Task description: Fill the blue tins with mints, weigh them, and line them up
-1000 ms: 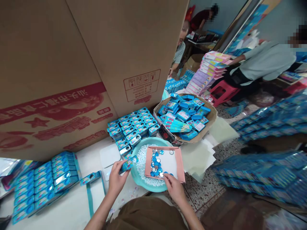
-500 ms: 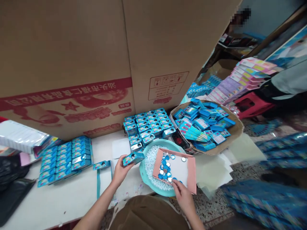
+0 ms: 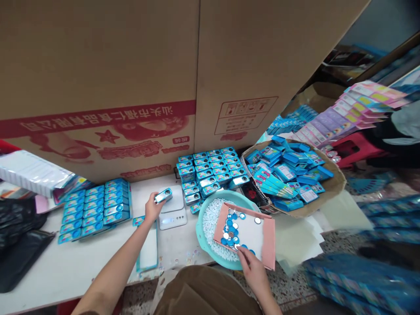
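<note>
My left hand (image 3: pixel 152 209) grips a small blue box (image 3: pixel 163 195) with a round hole in its face, above a white digital scale (image 3: pixel 173 218). Whether the box touches the scale's plate I cannot tell. At the lower edge of a pink cardboard tray (image 3: pixel 269 243), the fingertips of my right hand (image 3: pixel 251 262) pinch a small silver disc (image 3: pixel 236 247). Several blue and silver discs lie in the tray. The tray rests across a turquoise basin (image 3: pixel 200 238) filled with small white pellets (image 3: pixel 210 221).
Blue boxes stand in rows at the left (image 3: pixel 95 210) and behind the basin (image 3: pixel 211 170). A cut-down carton (image 3: pixel 337 183) heaped with more blue boxes is to the right. A large brown carton (image 3: pixel 131 57) walls off the back. Black bags (image 3: pixel 22 236) lie far left.
My left hand has moved left and up with the blue box, from beside the basin to over the scale. My right hand stays at the tray's lower edge. The view has shifted slightly.
</note>
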`<state>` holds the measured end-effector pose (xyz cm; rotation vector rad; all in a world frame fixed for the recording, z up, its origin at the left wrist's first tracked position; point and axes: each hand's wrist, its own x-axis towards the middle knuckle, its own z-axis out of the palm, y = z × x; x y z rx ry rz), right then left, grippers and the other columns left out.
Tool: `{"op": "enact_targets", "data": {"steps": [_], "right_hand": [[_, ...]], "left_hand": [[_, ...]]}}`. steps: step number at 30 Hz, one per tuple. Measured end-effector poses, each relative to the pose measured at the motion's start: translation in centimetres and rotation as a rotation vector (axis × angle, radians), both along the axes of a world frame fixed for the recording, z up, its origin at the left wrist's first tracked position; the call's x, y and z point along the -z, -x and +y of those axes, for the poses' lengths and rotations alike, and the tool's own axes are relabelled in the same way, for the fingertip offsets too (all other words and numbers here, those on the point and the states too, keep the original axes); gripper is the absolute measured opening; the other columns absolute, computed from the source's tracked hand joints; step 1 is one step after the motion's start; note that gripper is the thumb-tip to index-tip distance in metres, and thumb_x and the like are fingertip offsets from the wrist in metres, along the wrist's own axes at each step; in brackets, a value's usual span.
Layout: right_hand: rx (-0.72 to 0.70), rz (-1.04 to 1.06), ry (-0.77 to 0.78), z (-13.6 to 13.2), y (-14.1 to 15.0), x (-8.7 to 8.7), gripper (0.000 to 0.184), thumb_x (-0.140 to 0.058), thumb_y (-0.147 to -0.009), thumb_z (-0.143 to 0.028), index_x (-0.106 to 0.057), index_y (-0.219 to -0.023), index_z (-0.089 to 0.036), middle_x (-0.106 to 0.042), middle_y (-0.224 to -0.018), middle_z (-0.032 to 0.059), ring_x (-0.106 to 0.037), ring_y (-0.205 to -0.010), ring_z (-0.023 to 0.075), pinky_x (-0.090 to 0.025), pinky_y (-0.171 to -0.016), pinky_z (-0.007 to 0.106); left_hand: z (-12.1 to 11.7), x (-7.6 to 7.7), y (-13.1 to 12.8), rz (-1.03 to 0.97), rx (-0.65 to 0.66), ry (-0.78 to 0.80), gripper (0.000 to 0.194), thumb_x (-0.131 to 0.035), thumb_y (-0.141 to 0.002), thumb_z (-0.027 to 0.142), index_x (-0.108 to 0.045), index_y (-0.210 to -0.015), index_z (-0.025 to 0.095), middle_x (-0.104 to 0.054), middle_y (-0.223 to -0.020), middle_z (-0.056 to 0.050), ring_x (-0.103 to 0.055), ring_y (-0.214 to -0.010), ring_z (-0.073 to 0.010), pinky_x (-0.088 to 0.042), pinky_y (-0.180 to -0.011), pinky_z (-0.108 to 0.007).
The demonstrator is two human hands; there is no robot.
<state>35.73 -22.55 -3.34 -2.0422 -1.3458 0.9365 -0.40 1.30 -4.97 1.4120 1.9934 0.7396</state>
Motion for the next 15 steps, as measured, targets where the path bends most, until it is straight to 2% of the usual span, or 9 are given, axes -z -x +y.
{"op": "enact_targets", "data": {"steps": [4,10,15], "right_hand": [[0.012,-0.005,-0.001,-0.1,0.3,-0.3,0.04,-0.042,-0.085,-0.049,-0.067,-0.098,-0.021,-0.07,-0.102,0.0095,-0.065,-0.095,0.0239,-0.052,-0.082,0.033],[0.0,-0.005,0.002,-0.5,0.7,-0.2,0.041,-0.042,-0.085,-0.051,-0.067,-0.097,-0.021,-0.07,-0.101,0.0095,-0.065,-0.094,0.0244,-0.052,-0.081,0.033],[-0.011,-0.015,-0.003,-0.2,0.8,-0.3,0.041,-0.042,-0.086,-0.051,-0.066,-0.099,-0.021,-0.07,-0.103,0.0097,-0.064,-0.095,0.0243,-0.051,-0.082,0.033]], "left_hand": [[1.2,1.0,0.1,-0.008,0.043,0.033,0.039,-0.067,-0.061,0.035,-0.053,-0.095,0.023,-0.064,-0.084,-0.001,-0.06,-0.076,-0.0185,-0.045,-0.069,-0.027],[1.6,2.3,0.1,-0.08,0.089,0.028,0.042,-0.067,-0.062,0.036,-0.053,-0.098,0.022,-0.064,-0.087,0.0,-0.061,-0.08,-0.0182,-0.046,-0.074,-0.029],[1.5,1.9,1.1,-0.053,0.145,-0.008,0.072,-0.075,-0.054,0.032,-0.045,-0.119,0.021,-0.061,-0.112,-0.009,-0.058,-0.105,-0.0247,-0.045,-0.086,-0.035]]}}
